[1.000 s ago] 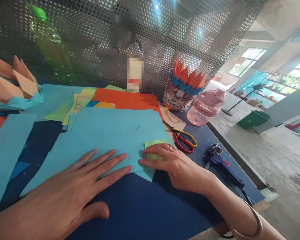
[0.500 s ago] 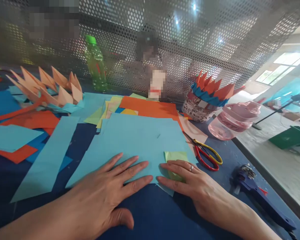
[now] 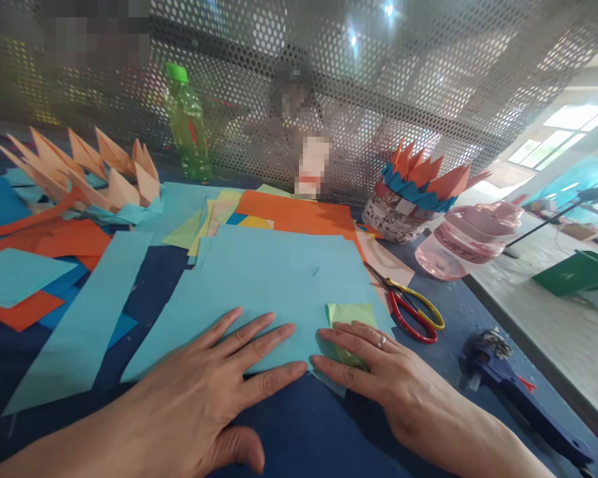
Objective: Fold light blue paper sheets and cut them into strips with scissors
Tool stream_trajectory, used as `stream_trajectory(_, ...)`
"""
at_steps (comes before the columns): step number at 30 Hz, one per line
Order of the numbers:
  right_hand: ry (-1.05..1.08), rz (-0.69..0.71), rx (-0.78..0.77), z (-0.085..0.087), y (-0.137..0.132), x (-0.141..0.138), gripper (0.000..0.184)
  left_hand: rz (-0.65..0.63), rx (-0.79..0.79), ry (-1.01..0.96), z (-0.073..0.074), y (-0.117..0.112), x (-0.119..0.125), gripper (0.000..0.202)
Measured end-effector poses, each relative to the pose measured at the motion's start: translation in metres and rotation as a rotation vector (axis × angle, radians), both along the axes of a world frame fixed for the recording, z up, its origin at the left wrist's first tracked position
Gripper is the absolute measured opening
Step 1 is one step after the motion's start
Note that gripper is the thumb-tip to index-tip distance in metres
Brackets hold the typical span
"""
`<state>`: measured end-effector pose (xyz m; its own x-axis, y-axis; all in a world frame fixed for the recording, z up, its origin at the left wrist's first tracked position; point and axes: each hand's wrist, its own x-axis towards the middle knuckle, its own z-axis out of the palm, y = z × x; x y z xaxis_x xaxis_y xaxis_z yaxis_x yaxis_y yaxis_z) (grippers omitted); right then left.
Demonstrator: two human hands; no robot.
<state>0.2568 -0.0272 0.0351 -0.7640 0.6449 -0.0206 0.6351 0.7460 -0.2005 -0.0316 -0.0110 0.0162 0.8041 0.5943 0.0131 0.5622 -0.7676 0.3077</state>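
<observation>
A large light-blue sheet of paper (image 3: 269,272) lies flat in front of me on the dark blue table (image 3: 299,438). My left hand (image 3: 224,372) rests on its near edge, palm down with the fingers spread. Over the near right corner, my right hand (image 3: 373,358) lies with outstretched fingers on a small pale-green piece of paper (image 3: 351,313), part of which the fingers hide. Scissors (image 3: 413,309) with one red and one yellow handle lie just beyond my right hand, their tips by the sheet's right edge.
Left are a peach folded-paper crown (image 3: 114,172), a light-blue strip (image 3: 90,312) and loose orange and blue paper. A green-capped bottle (image 3: 187,126) stands behind. Right are a paper-decorated pot (image 3: 398,212), a pink bottle (image 3: 463,242) and a blue glue gun (image 3: 523,398). A perforated metal screen (image 3: 249,86) borders the back.
Both hands stay almost in place on the paper. The view has shifted slightly, so the things on the left sit a little farther left.
</observation>
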Motion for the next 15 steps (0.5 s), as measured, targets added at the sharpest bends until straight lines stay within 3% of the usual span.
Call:
stream_trajectory(4,-0.025,0.013,0.118,0.0,0.002,-0.001,0.061,-0.064,0.107,0.002,-0.013,0.0,-0.004,0.069)
stream_trajectory(7,-0.004,0.103,0.272,-0.013,0.009,0.0,0.05,-0.039,0.209,-0.031,-0.028,0.006,-0.006,0.076)
stream_trajectory(9,0.027,0.095,0.366,-0.022,0.013,0.0,0.048,-0.13,0.244,-0.048,-0.035,0.013,-0.009,0.066)
stream_trajectory(12,0.041,0.078,0.381,-0.029,0.015,0.001,0.045,-0.144,0.263,-0.06,-0.038,0.019,-0.011,0.064)
stream_trajectory(15,0.021,0.088,0.331,-0.023,0.013,0.001,0.049,-0.147,0.25,-0.046,-0.032,0.015,-0.01,0.072)
